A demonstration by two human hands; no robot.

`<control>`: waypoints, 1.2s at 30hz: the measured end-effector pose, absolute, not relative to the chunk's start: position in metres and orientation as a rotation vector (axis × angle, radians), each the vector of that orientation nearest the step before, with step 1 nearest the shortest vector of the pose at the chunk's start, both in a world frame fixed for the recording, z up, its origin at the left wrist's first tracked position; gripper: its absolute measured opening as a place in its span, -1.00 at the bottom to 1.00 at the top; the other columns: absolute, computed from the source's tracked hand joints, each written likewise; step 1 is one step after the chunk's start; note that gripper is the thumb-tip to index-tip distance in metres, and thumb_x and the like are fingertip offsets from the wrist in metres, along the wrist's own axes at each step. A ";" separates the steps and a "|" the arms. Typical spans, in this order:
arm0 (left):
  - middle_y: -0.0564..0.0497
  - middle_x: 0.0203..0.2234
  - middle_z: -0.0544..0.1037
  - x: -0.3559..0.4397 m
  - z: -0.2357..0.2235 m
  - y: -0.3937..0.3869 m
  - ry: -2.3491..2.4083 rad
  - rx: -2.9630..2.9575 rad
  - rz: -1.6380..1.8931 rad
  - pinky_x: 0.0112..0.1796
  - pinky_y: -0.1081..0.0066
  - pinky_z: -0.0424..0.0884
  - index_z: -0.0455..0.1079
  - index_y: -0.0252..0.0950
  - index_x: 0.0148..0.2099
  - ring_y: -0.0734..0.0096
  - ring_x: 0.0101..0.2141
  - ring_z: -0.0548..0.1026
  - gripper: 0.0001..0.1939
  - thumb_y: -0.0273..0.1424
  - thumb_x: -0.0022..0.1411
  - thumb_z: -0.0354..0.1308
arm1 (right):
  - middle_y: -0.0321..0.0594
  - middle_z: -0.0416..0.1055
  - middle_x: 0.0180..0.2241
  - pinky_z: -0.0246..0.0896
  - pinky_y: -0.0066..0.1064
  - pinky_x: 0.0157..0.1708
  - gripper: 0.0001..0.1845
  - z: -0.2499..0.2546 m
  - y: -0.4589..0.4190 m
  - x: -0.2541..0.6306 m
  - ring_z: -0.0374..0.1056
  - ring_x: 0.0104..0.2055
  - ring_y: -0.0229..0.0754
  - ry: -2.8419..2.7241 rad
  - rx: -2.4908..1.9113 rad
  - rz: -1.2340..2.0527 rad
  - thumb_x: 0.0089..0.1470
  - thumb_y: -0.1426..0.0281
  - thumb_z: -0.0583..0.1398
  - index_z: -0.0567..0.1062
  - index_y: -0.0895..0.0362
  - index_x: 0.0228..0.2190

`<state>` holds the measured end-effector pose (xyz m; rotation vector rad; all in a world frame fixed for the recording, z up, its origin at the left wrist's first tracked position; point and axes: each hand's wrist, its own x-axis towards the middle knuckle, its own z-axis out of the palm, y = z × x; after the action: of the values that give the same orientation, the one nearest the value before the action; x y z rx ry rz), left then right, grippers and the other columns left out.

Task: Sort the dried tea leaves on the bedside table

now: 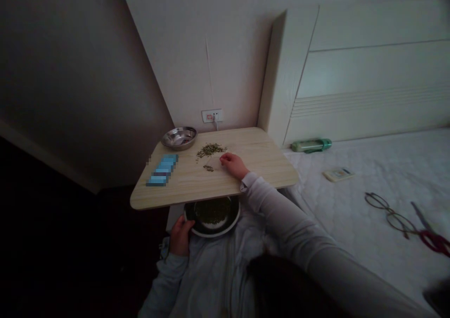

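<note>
My left hand (181, 233) grips the left rim of a dark bowl with a pale edge (215, 235), thumb over the rim. The bowl rests at my lap, partly under the front edge of the small wooden table (253, 144), and small greenish grains lie inside it. Over the tabletop, my right hand (234, 165) has its fingers closed together; what they hold, if anything, is too small to make out. Just left of its fingertips lies a little cluster of green grains (208, 168). Behind that cluster spreads a larger pile of green grains (211, 150).
A shiny metal bowl (179, 139) stands at the table's back left, with a blurred-out blue phone-like object (162, 170) before it. On the bed to the right are a green bottle (311, 145), a pale flat object (338, 174), eyeglasses (391, 212) and red-handled scissors (434, 240).
</note>
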<state>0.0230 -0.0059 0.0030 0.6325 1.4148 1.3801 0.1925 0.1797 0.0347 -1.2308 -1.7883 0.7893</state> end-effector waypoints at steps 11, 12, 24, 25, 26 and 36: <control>0.15 -0.70 0.35 0.018 -0.007 -0.005 1.418 0.656 1.352 -0.54 0.50 0.18 0.28 -0.32 -0.45 0.52 -0.60 0.30 -0.80 -0.42 -0.28 0.09 | -0.31 0.30 -0.57 0.04 -0.53 -0.46 -0.78 0.037 0.177 0.193 0.17 -0.53 -0.39 -1.809 -1.255 0.741 -0.17 0.31 -0.01 0.33 0.17 -0.50; 0.15 -0.70 0.35 0.017 -0.007 -0.005 1.417 0.655 1.356 -0.53 0.50 0.18 0.28 -0.32 -0.45 0.52 -0.60 0.30 -0.80 -0.42 -0.28 0.09 | -0.31 0.31 -0.57 0.04 -0.53 -0.46 -0.78 0.038 0.177 0.193 0.17 -0.53 -0.39 -1.819 -1.261 0.740 -0.17 0.31 -0.01 0.33 0.17 -0.50; 0.16 -0.69 0.35 0.015 -0.012 -0.005 1.408 0.701 1.382 -0.49 0.49 0.19 0.29 -0.31 -0.42 0.53 -0.59 0.30 -0.78 -0.42 -0.26 0.08 | -0.31 0.31 -0.58 0.04 -0.53 -0.46 -0.80 0.043 0.172 0.194 0.17 -0.53 -0.39 -1.832 -1.232 0.813 -0.18 0.33 0.00 0.34 0.18 -0.53; 0.16 -0.69 0.35 0.015 -0.012 -0.005 1.413 0.695 1.383 -0.49 0.50 0.19 0.29 -0.31 -0.43 0.53 -0.59 0.30 -0.79 -0.42 -0.26 0.08 | -0.31 0.30 -0.58 0.04 -0.52 -0.46 -0.80 0.043 0.172 0.194 0.17 -0.53 -0.39 -1.833 -1.237 0.799 -0.18 0.33 0.00 0.34 0.18 -0.53; 0.16 -0.69 0.35 0.016 -0.012 -0.005 1.415 0.690 1.384 -0.50 0.50 0.19 0.29 -0.31 -0.44 0.53 -0.59 0.30 -0.80 -0.42 -0.27 0.09 | -0.31 0.31 -0.58 0.03 -0.52 -0.45 -0.80 0.043 0.171 0.194 0.17 -0.53 -0.39 -1.835 -1.241 0.792 -0.19 0.33 0.01 0.34 0.18 -0.53; 0.13 -0.67 0.38 0.017 -0.010 -0.005 1.384 0.649 1.376 -0.51 0.48 0.20 0.27 -0.32 -0.46 0.49 -0.59 0.32 -0.80 -0.41 -0.27 0.09 | -0.32 0.30 -0.59 0.04 -0.54 -0.46 -0.80 0.043 0.170 0.195 0.17 -0.53 -0.40 -1.819 -1.192 0.862 -0.18 0.33 0.01 0.33 0.19 -0.52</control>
<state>0.0170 -0.0048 -0.0100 0.6491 1.3842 1.3760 0.1947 0.1695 0.0433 -1.1922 -1.8192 0.8625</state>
